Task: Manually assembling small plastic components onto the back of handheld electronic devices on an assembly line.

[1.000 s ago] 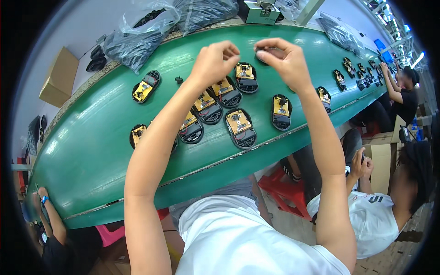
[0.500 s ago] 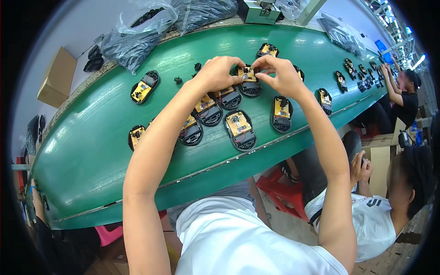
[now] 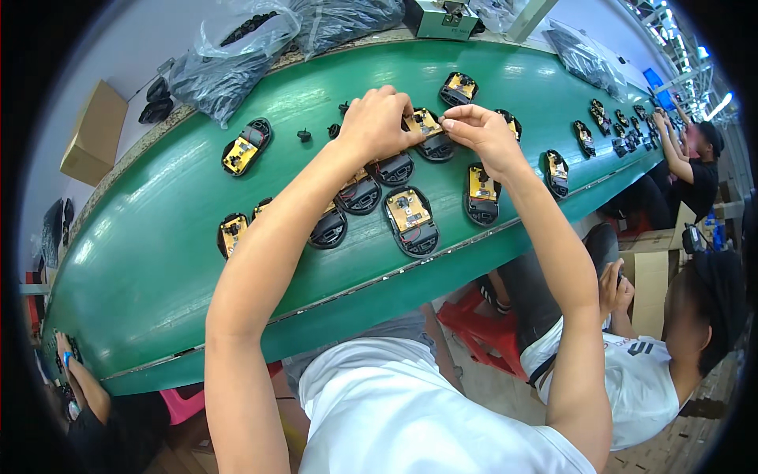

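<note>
Between my hands, an opened computer mouse [image 3: 437, 148] with a yellow circuit board lies on the green work surface. My left hand [image 3: 379, 122] is closed on its left side, thumb near the lower board edge and fingers at the top. Just off the board's right edge, my right hand [image 3: 483, 136] has thumb and forefinger pinched together; what they hold, if anything, is too small to make out. Small black parts [image 3: 304, 136] lie left of my left hand. Under my left forearm, more opened mice [image 3: 359, 196] are partly hidden, with another mouse [image 3: 412, 221] nearer to me.
Other opened mice [image 3: 482, 193] are spread along the green conveyor belt [image 3: 158, 237]. Plastic bags [image 3: 217, 83], a cardboard box [image 3: 95, 133] and a metal box [image 3: 442, 20] line the far edge. A seated person [image 3: 632, 379] is at my right; another person's hand [image 3: 67, 347] is far left.
My right hand has drawn slightly right, off the board, its fingers now pinched together. My left hand stays at the mouse. Another person's hand at the far left has come further into view.
</note>
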Demonstrator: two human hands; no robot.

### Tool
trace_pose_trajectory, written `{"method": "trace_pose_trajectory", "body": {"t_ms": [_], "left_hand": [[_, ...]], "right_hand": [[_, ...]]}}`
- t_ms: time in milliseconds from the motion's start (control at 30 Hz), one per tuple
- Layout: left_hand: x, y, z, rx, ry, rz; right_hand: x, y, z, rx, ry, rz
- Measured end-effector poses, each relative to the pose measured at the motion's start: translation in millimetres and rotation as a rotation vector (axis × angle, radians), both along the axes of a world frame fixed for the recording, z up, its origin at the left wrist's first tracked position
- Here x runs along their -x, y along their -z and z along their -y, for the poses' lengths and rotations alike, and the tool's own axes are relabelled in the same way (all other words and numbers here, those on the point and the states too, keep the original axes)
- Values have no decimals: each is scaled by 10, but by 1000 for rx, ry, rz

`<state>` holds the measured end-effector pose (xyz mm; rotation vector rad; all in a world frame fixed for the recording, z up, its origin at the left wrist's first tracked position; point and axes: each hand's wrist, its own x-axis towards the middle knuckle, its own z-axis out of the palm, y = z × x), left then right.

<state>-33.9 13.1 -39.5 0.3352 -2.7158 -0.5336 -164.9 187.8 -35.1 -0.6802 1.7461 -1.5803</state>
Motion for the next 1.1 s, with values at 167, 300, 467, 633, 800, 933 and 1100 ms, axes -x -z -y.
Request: {"method": "trace_pose_trajectory", "body": {"t_ms": [167, 300, 467, 633, 800, 933, 1100], "left_hand": [[8, 46, -34, 87, -41, -60], [1, 62, -43, 62, -51, -115], [2, 84, -83, -43, -115, -88], [7, 57, -29, 10, -54, -90], [-28, 39, -49, -53, 11, -155], [-71, 7, -6, -9, 138, -167], [-81, 60, -13, 16, 102, -236]], "right_hand": [[-71, -91, -76, -156, -3, -97], [-138, -99, -108, -145, -52, -103], [-200, -146, -123, -121, -117, -147], [-244, -87, -127, -125, -148, -298], [-267, -111, -183, -131, -127, -366], [-321, -177, -200, -204, -201, -356], [-369, -134, -212, -189, -147, -400]]}}
